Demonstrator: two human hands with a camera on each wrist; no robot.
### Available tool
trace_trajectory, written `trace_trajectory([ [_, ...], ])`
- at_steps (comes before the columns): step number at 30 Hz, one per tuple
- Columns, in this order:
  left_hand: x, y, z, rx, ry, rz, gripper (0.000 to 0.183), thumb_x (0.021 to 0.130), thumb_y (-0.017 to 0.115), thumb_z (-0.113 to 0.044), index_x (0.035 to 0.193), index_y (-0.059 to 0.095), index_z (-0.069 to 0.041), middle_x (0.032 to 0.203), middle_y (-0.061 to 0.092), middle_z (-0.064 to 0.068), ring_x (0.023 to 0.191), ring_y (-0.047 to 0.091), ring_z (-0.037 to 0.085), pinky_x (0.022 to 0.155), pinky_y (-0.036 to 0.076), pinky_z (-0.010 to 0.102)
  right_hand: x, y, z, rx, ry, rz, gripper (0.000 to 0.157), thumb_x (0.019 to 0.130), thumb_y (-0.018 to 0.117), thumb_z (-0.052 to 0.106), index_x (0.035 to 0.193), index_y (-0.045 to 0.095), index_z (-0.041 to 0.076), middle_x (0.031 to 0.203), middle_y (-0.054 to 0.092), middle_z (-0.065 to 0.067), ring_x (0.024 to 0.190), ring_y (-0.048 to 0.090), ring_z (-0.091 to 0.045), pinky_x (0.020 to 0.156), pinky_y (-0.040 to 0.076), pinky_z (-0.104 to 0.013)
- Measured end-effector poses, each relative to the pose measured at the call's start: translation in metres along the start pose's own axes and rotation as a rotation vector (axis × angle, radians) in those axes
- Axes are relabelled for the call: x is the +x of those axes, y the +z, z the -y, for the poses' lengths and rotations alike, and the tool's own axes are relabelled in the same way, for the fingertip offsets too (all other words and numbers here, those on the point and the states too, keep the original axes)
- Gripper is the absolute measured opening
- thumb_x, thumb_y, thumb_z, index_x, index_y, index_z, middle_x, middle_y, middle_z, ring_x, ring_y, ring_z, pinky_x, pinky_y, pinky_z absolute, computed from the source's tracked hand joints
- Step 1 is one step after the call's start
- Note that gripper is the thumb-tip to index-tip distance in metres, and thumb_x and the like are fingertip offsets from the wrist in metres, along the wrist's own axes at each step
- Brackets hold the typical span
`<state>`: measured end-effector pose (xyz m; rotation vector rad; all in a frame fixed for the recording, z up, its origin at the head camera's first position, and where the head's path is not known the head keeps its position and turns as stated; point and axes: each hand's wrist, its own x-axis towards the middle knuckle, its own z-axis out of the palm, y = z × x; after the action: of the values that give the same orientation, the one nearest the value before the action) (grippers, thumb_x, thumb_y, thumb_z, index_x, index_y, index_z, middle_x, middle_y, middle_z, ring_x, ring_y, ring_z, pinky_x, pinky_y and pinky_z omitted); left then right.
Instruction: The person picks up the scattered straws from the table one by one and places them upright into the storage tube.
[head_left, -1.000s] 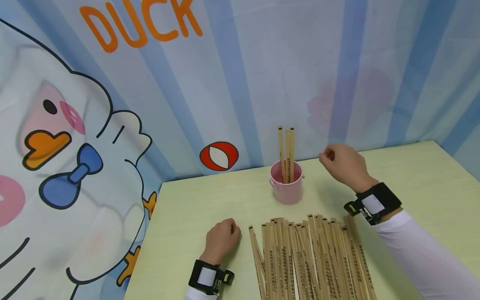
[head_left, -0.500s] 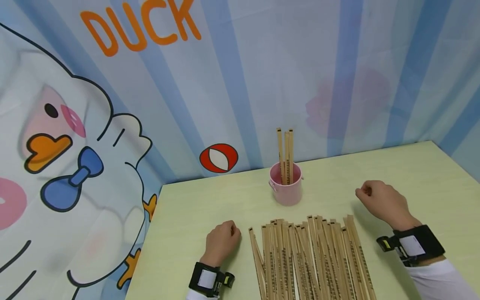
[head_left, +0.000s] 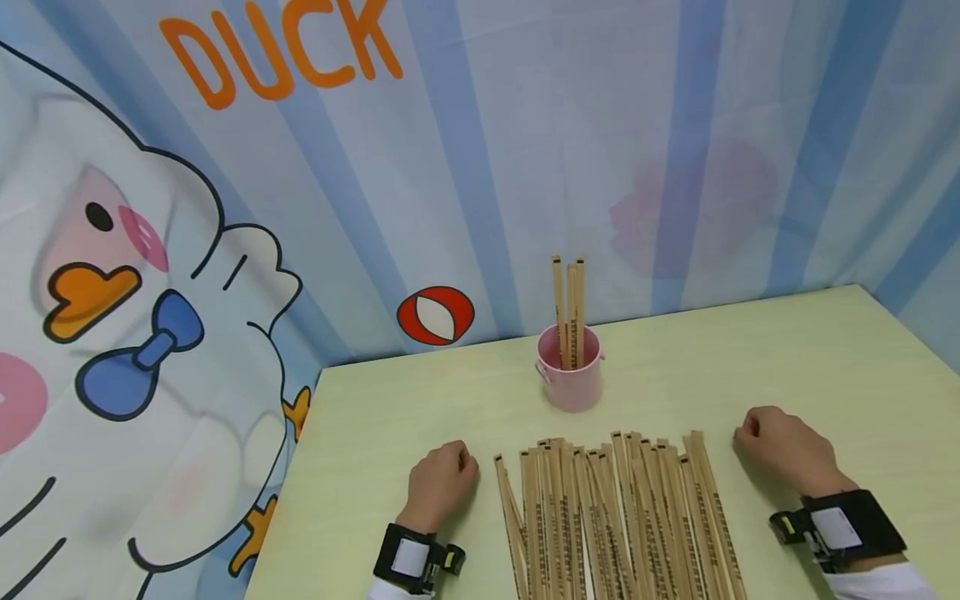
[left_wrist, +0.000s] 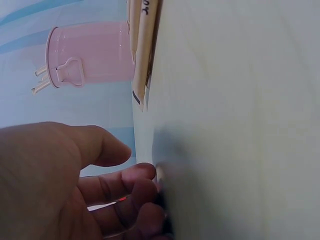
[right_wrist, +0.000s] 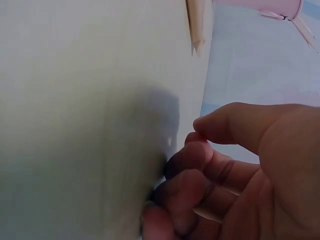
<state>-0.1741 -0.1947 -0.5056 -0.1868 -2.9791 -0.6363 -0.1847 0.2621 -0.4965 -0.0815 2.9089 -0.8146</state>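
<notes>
A pink bucket [head_left: 573, 390] stands at the back of the table with several wrapped chopsticks [head_left: 580, 312] upright in it. In front of it, many more chopsticks in brown printed paper sleeves [head_left: 622, 521] lie side by side. My left hand [head_left: 441, 483] rests on the table to their left, fingers loosely curled and holding nothing. On the other side, my right hand [head_left: 791, 450] rests on the table, also loosely curled with nothing in it. The left wrist view shows a gap between thumb and fingers [left_wrist: 125, 185]; in the right wrist view the thumb [right_wrist: 225, 122] lies close to the fingers.
Behind the pale yellow table [head_left: 405, 400] hangs a blue striped cloth backdrop [head_left: 570, 150] with a printed duck [head_left: 180, 467]. Each wrist carries a black strap with a small camera, such as the right one [head_left: 840, 529].
My right hand has moved away from beside the bucket, right and toward me, and come down onto the table. My left hand, the bucket and the chopsticks have stayed in place.
</notes>
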Motion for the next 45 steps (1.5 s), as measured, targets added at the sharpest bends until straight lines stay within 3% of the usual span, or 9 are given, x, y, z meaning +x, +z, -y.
trace_trajectory([
  [13,-0.002,-0.003,-0.002,0.008,0.014,0.002,0.026,0.088,0.055,-0.013,0.063,0.048,-0.015,0.054,0.041,-0.004,0.044,0.036,0.010,0.040,0.027,0.025,-0.002,0.000,-0.002,0.004,-0.036,-0.016,0.019,0.089,0.048,0.015,0.071,0.050,0.009,0.061,0.043,-0.001,0.055,0.042,-0.018,0.048,0.030,-0.032],
  [24,-0.011,-0.006,-0.024,0.020,0.036,0.148,0.036,0.091,0.062,-0.028,0.060,0.050,-0.015,0.051,0.042,-0.006,0.044,0.038,0.008,0.040,0.028,0.025,-0.001,0.000,-0.002,0.013,-0.027,-0.007,0.027,0.092,0.046,0.019,0.066,0.045,0.012,0.058,0.039,0.001,0.052,0.038,-0.017,0.048,0.027,-0.031],
  [29,-0.013,-0.003,-0.030,0.023,0.043,0.171,0.038,0.090,0.063,-0.030,0.058,0.051,-0.016,0.050,0.043,-0.006,0.044,0.038,0.008,0.040,0.028,0.026,-0.001,0.001,-0.001,0.019,-0.015,-0.005,0.031,0.093,0.044,0.021,0.064,0.043,0.013,0.056,0.036,0.002,0.051,0.036,-0.016,0.047,0.026,-0.030],
  [45,-0.017,0.001,-0.041,0.063,0.062,0.094,0.040,0.086,0.066,-0.024,0.052,0.046,-0.016,0.046,0.037,-0.007,0.040,0.033,0.007,0.036,0.025,0.024,-0.001,0.000,0.002,0.022,-0.012,0.000,0.034,0.096,0.044,0.025,0.063,0.043,0.013,0.056,0.036,0.002,0.051,0.035,-0.016,0.047,0.026,-0.030],
])
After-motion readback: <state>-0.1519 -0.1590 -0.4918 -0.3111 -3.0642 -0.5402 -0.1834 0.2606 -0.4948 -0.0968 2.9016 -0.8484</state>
